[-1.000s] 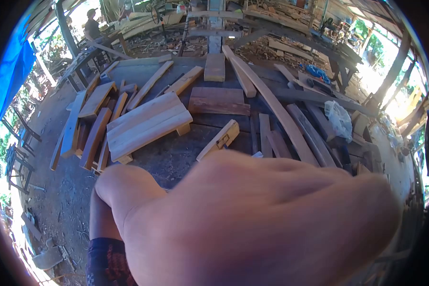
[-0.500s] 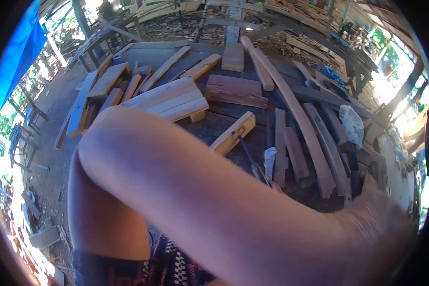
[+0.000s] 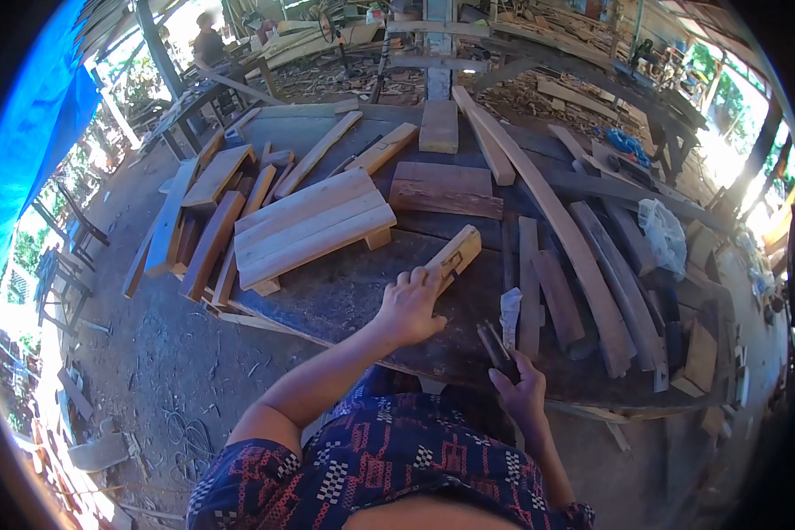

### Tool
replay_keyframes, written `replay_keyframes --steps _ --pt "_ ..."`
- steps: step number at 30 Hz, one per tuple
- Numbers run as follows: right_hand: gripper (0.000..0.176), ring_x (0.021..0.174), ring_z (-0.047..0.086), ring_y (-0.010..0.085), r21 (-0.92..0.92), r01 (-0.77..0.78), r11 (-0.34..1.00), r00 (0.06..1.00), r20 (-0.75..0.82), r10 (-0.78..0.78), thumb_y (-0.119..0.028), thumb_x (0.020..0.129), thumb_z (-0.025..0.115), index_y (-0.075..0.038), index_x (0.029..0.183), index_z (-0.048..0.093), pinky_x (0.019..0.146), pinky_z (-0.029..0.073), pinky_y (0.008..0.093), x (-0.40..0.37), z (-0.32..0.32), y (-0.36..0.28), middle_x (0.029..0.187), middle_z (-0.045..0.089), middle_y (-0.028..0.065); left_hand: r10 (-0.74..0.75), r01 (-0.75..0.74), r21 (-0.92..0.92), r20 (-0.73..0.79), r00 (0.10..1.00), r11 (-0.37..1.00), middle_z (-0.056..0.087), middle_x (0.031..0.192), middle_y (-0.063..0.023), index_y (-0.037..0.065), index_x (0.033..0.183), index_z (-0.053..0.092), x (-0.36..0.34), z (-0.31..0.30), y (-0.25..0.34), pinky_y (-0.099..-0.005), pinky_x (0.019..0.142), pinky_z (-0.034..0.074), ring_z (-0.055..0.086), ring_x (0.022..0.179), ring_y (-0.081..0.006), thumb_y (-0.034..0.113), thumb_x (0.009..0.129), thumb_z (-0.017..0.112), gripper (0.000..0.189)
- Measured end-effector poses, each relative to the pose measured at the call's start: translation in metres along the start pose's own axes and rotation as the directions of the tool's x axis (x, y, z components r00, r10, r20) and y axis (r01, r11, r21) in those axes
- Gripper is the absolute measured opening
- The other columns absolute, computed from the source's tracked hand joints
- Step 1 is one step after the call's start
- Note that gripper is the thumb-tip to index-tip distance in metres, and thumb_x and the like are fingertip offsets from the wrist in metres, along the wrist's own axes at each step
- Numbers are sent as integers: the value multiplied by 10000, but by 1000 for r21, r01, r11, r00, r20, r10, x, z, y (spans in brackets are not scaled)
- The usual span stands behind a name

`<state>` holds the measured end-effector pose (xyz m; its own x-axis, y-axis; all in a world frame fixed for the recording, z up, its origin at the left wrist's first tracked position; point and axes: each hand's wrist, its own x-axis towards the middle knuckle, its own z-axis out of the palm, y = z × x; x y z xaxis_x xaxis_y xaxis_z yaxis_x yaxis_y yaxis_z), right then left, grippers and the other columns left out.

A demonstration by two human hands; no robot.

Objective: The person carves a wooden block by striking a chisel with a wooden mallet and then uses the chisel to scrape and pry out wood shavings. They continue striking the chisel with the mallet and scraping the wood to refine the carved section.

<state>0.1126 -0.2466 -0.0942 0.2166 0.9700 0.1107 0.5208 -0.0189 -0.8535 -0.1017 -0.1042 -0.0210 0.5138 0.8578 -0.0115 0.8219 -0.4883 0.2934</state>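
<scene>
My left hand (image 3: 410,306) rests on the near end of a short pale wooden block (image 3: 462,253), its fingers laid over the wood. A dark slot shows in the block's top beyond my fingertips. My right hand (image 3: 523,389) is closed around a dark tool (image 3: 495,346) near the table's front edge; the tool's tip points up and left, and its exact kind cannot be told. Just beyond my right hand lies a white crumpled wrapping (image 3: 510,309).
A slatted wooden piece (image 3: 314,227) lies left of the block, a reddish plank (image 3: 446,188) behind it. Long boards (image 3: 552,212) and a plastic bag (image 3: 662,237) are at the right. More timber (image 3: 212,238) lies left. A person (image 3: 210,44) is at the back left.
The forearm that crossed the view has moved away. My left hand now lies on the block, and my right hand shows with the tool, which has left the block's slot.
</scene>
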Motion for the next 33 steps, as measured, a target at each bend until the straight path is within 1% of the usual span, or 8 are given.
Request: replay_keyframes --steps 1,7,15,18,20,21,23,33 --pt "469 866 672 270 -3 -2 1000 1000 7 2 -219 758 725 7 1146 584 761 501 340 0 -1 -2 920 668 179 -103 103 -40 13 995 994 390 1319 -179 46 1405 290 -2 9 -5 -497 974 371 395 1209 -384 323 730 697 835" --pt "506 879 673 262 20 13 1000 1000 0 -13 -234 743 743 5 1159 581 771 501 337 -1 2 0 938 673 177 -119 112 -42 -263 958 993 417 1272 -161 42 1423 269 6 45 -18 -464 991 332 412 1183 -356 293 743 694 840" --pt "570 914 669 241 -42 -51 998 998 43 53 -252 706 770 7 1176 578 812 494 349 2 -1 -3 949 678 178 -18 20 1 -398 917 1000 487 1134 -147 35 1385 336 11 63 -38 -461 913 360 451 1078 -334 260 757 679 750" --pt "537 787 670 210 76 -71 995 996 57 66 -232 719 755 3 1171 586 703 514 322 6 -3 1 881 683 130 8 -15 -17 -383 924 1000 491 1123 -154 29 1376 349 14 61 -42 -457 914 368 453 1074 -345 260 765 672 728" --pt "476 597 598 126 278 -293 915 949 200 243 -194 738 737 5 1149 601 533 470 254 12 -13 -11 767 643 59 23 -37 -32 -358 933 999 490 1129 -160 25 1374 352 17 62 -48 -456 922 371 453 1080 -352 270 772 669 723" --pt "476 597 598 126 278 -291 915 950 198 241 -194 738 737 5 1149 601 533 470 254 13 -17 -13 767 643 59 27 -59 -79 -364 931 995 497 1131 -163 22 1362 367 19 62 -51 -465 923 378 460 1082 -354 268 776 658 699" --pt "416 436 466 48 431 -418 800 905 276 324 -128 736 723 15 1110 608 387 332 198 15 -23 -16 635 560 15 32 -83 -122 -372 928 989 504 1132 -166 18 1350 382 22 63 -55 -473 924 384 467 1084 -355 267 781 647 676" --pt "453 482 500 54 514 -338 788 941 189 281 -125 749 719 4 1158 573 435 373 192 11 -19 -12 684 592 32 65 -120 -128 -373 926 985 504 1129 -114 157 1337 468 25 44 -66 -465 940 361 457 1095 -323 261 797 644 577"
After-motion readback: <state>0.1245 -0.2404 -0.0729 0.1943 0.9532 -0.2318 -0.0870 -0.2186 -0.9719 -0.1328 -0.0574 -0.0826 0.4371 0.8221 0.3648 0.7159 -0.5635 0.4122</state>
